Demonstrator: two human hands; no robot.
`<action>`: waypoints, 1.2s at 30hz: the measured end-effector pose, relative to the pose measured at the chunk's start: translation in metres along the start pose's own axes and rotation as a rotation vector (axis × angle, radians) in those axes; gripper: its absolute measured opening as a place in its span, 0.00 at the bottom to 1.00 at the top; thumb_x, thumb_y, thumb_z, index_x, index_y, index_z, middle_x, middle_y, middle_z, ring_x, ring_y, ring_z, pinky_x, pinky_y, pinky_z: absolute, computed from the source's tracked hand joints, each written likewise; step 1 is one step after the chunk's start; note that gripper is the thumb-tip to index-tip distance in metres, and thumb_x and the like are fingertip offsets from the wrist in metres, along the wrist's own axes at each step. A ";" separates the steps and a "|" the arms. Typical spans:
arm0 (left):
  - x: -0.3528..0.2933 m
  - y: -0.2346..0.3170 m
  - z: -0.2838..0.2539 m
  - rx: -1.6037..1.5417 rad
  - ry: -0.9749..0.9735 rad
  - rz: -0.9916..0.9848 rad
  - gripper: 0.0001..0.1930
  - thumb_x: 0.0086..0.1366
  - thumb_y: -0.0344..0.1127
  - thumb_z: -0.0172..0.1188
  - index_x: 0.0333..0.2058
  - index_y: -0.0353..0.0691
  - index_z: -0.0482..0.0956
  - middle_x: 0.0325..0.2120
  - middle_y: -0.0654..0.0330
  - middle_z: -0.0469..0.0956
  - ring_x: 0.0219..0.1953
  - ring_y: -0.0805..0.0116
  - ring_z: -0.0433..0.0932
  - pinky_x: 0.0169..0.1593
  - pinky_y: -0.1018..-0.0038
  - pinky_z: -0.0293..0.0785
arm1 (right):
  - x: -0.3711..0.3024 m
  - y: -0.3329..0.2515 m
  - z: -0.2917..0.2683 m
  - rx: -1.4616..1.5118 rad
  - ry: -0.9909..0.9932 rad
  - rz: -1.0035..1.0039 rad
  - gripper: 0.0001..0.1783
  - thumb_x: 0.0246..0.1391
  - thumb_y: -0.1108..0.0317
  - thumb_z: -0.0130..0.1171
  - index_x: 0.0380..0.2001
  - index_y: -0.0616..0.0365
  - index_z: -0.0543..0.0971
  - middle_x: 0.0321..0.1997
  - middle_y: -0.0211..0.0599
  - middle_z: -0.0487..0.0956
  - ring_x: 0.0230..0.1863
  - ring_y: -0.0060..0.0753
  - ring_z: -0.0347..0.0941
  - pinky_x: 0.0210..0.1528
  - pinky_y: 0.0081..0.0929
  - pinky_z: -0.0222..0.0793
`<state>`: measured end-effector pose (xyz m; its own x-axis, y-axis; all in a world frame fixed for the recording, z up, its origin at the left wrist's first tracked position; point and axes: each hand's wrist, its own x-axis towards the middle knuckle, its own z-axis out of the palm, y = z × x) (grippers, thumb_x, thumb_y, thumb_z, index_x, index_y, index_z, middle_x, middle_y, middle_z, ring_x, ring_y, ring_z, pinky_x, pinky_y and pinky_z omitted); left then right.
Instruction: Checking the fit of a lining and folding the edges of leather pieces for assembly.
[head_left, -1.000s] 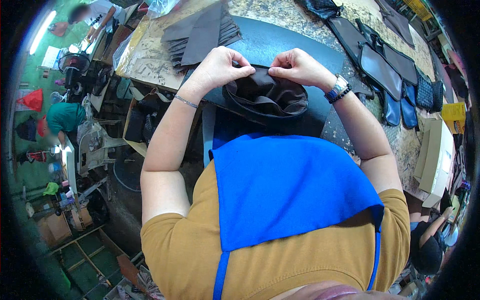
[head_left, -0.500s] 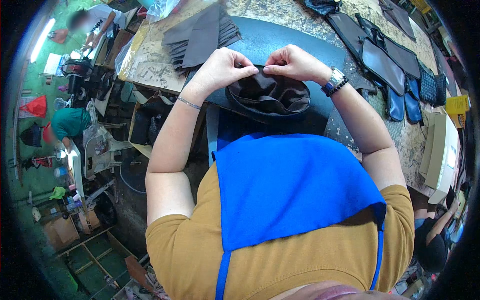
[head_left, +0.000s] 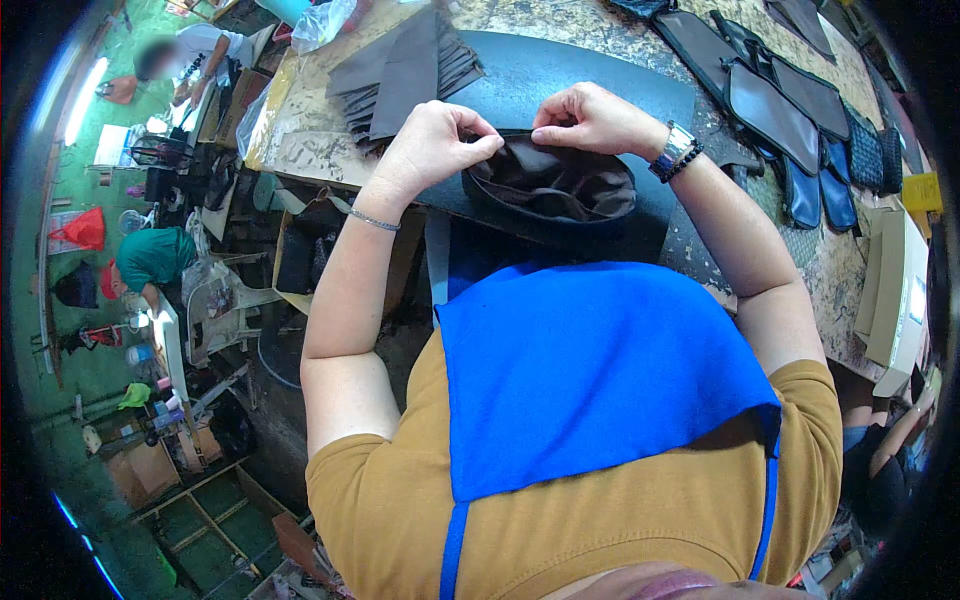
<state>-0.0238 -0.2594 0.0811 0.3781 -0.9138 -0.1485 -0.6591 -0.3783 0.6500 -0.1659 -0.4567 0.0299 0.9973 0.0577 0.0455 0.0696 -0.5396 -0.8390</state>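
Observation:
A dark pouch (head_left: 555, 185) with a wrinkled dark brown lining lies at the near edge of the table, its mouth facing up. On the left part of its far rim, the thumb and forefinger of my left hand (head_left: 440, 148) are pinched together. My right hand (head_left: 598, 122) pinches the same rim a short way to the right, its other fingers curled in. Whether anything small sits between the fingertips cannot be made out. Beneath the pouch is a smooth blue-black sheet (head_left: 610, 75).
Dark flat pieces (head_left: 405, 80) are stacked behind my left hand. Several black pouches (head_left: 775, 110) lie at the far right. A pale box (head_left: 895, 300) stands on the table's right edge. An open carton (head_left: 290, 270) sits at the left. Other people work at both sides.
My fingertips have moved slightly apart along the rim, and the pouch has shifted a little to the right. The whole view has also shifted slightly.

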 end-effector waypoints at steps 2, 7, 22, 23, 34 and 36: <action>0.000 0.000 0.001 -0.030 -0.010 0.000 0.10 0.58 0.35 0.66 0.32 0.32 0.84 0.24 0.63 0.82 0.28 0.81 0.77 0.34 0.80 0.75 | 0.002 -0.002 0.002 0.026 -0.008 0.026 0.14 0.56 0.58 0.61 0.35 0.60 0.82 0.26 0.31 0.82 0.28 0.20 0.74 0.34 0.24 0.70; 0.000 -0.003 0.004 -0.055 -0.010 0.002 0.10 0.58 0.34 0.66 0.32 0.32 0.84 0.24 0.63 0.82 0.27 0.81 0.76 0.34 0.81 0.75 | 0.006 -0.002 0.006 -0.006 0.020 -0.035 0.14 0.57 0.58 0.61 0.37 0.59 0.81 0.26 0.31 0.80 0.28 0.19 0.71 0.33 0.23 0.69; -0.010 0.015 0.003 0.175 0.140 0.061 0.17 0.52 0.42 0.70 0.37 0.37 0.81 0.26 0.54 0.81 0.30 0.61 0.81 0.38 0.69 0.77 | 0.010 0.002 0.013 0.069 0.024 0.032 0.15 0.56 0.58 0.63 0.36 0.61 0.82 0.27 0.31 0.82 0.29 0.17 0.73 0.36 0.21 0.70; -0.010 0.019 0.001 0.258 0.095 0.039 0.17 0.52 0.40 0.70 0.37 0.35 0.80 0.25 0.55 0.80 0.29 0.64 0.80 0.37 0.71 0.76 | 0.010 0.003 0.014 0.075 0.041 0.011 0.16 0.55 0.57 0.64 0.35 0.61 0.82 0.27 0.32 0.82 0.27 0.18 0.74 0.34 0.21 0.70; -0.004 0.018 -0.006 0.178 -0.079 0.063 0.15 0.56 0.31 0.67 0.41 0.37 0.76 0.23 0.57 0.80 0.26 0.74 0.76 0.33 0.75 0.73 | 0.007 0.006 0.011 0.066 0.056 0.018 0.14 0.54 0.60 0.65 0.36 0.61 0.82 0.29 0.32 0.83 0.31 0.16 0.74 0.36 0.20 0.71; -0.003 0.015 -0.006 0.102 -0.134 0.054 0.16 0.58 0.28 0.64 0.45 0.38 0.73 0.24 0.58 0.81 0.27 0.79 0.75 0.33 0.78 0.72 | 0.007 0.008 0.011 0.079 0.050 0.007 0.14 0.54 0.61 0.66 0.37 0.60 0.82 0.29 0.32 0.83 0.31 0.16 0.74 0.37 0.20 0.71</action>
<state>-0.0314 -0.2618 0.0957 0.2545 -0.9422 -0.2178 -0.7412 -0.3347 0.5819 -0.1590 -0.4513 0.0172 0.9979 0.0111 0.0645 0.0621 -0.4716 -0.8796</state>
